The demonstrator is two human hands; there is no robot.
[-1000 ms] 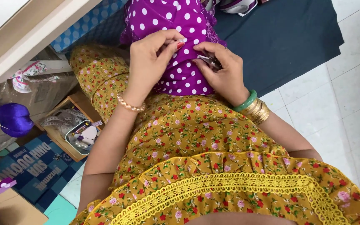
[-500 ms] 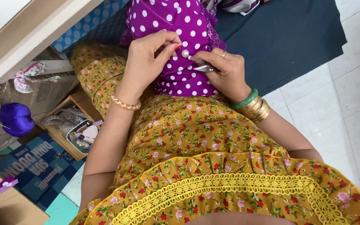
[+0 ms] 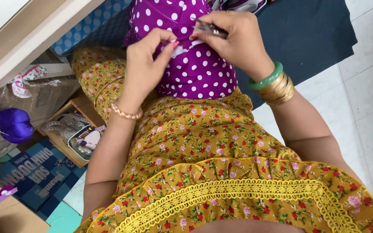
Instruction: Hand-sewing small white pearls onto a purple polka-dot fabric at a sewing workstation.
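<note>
Here the left hand (image 3: 145, 64) pinches a fold of the purple cotton garment with white polka dots (image 3: 195, 64), which lies on the lap over the mustard floral dress (image 3: 195, 138). Just beside it, the right hand (image 3: 234, 39) is closed around small metal snips (image 3: 210, 28) at the fabric's upper edge.

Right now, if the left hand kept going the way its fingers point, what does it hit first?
The left hand points up and right, fingertips already on the purple polka-dot fabric. Next in line is probably the right hand holding a small metal tool; depth unclear.
</note>
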